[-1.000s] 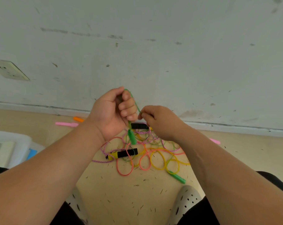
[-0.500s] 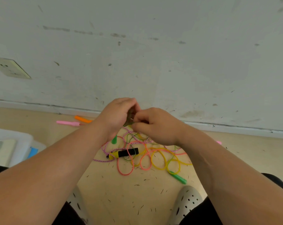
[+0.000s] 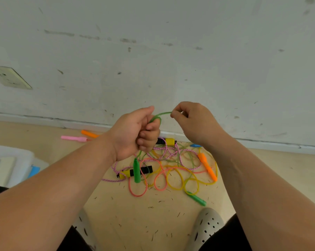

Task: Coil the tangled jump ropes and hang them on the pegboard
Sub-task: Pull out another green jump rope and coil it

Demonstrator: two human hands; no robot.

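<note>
The floor (image 3: 117, 211) holds a messy pile of jump ropes (image 3: 173, 180) near its far edge, right by the wall (image 3: 171, 60). Pink, yellow and orange cords cross over each other there.

Above the pile, the left hand (image 3: 133, 134) is a fist wrapped round the green rope (image 3: 161, 114). The right hand (image 3: 194, 120) pinches the same rope with its fingertips, just beside the left hand. A short bit of green cord arches between them.

One green handle (image 3: 136, 172) hangs down under the left fist, over the pile. The other green handle (image 3: 196, 198) lies on the floor at the near side of the pile, and its cord runs back into the mess. No pegboard shows here.

I think the coiling has only just begun. If the hands pull hard, the green cord could drag the other ropes up and make the knots tighter. The rope in the fist could also slip out if the left hand goes loose.
</note>
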